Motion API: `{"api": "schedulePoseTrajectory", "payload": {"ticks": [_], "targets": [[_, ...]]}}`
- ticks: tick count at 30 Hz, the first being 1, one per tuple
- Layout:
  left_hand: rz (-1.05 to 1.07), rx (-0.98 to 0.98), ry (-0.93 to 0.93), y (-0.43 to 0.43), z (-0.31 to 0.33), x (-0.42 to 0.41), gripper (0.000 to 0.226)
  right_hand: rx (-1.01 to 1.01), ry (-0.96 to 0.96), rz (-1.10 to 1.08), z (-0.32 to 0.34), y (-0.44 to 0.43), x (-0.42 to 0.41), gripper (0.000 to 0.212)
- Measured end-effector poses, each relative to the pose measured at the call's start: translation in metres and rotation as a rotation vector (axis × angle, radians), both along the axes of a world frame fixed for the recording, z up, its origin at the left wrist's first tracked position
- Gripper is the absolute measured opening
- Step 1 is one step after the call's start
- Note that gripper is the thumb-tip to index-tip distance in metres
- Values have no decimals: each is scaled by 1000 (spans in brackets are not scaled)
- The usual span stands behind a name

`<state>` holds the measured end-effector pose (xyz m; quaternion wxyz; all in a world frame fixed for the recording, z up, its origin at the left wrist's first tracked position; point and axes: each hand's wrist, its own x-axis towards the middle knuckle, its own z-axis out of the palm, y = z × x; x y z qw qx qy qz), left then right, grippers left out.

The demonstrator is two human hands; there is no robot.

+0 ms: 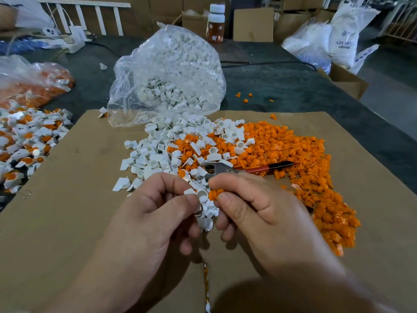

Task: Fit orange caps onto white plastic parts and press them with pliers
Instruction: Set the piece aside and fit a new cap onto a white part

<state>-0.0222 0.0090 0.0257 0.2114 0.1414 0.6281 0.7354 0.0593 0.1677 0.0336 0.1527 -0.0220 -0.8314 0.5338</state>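
While a heap of already capped white-and-orange pieces (29, 141) lies far left, the left hand (153, 213) pinches a small white plastic cup-shaped part (201, 195) just beside the ribbed orange cap (214, 194) pinched by the right hand (259, 208), unjoined, with red-handled pliers (248, 169) lying unused on the big loose orange pile (293, 145).

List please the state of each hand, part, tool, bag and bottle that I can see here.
left hand, pinches the white part
right hand, pinches the orange cap
white part, held, cup open, no cap in it
orange cap, held beside the white part, not yet fitted
pliers, lying beyond the hands, not in use
clear bag, open, contents spilling onto the cardboard
bottle, upright, lid on
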Motion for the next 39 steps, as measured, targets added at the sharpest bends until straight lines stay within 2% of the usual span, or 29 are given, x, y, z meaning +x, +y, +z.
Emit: {"api": "schedulePoseTrajectory", "payload": {"ticks": [4, 6, 12, 17, 20, 23, 26, 30, 32, 35, 39], "targets": [[15, -53, 58, -1, -3, -1, 7, 90, 26, -21, 3, -3, 0, 21], [22, -75, 93, -2, -4, -2, 8, 119, 50, -34, 3, -3, 1, 13], [17, -139, 216, -1, -7, -2, 10, 483, 108, -31, 7, -4, 0, 9], [19, -192, 249, -1, -11, -2, 15, 610, 134, -21, 9, -5, 0, 15], [20, -207, 267, -1, -11, -2, 18, 632, 135, -21, 11, -6, 2, 14], [13, -214, 286, -2, -11, 0, 37, 631, 122, -21, 12, -7, 2, 13], [-24, -225, 289, -2, -10, 1, 27, 649, 140, -14, 11, -7, 1, 13], [-73, 13, -2, 0, -9, -2, 28, 591, 168, -27, 10, -7, 1, 13], [-90, 70, -67, 1, -8, -2, 30, 543, 183, -33, 10, -6, 1, 14], [-92, 84, -41, 1, -9, -3, 31, 536, 170, -8, 10, -6, 1, 11], [-73, 7, 5, 3, -10, -2, 24, 616, 94, 43, 13, -8, 1, 15]]}}
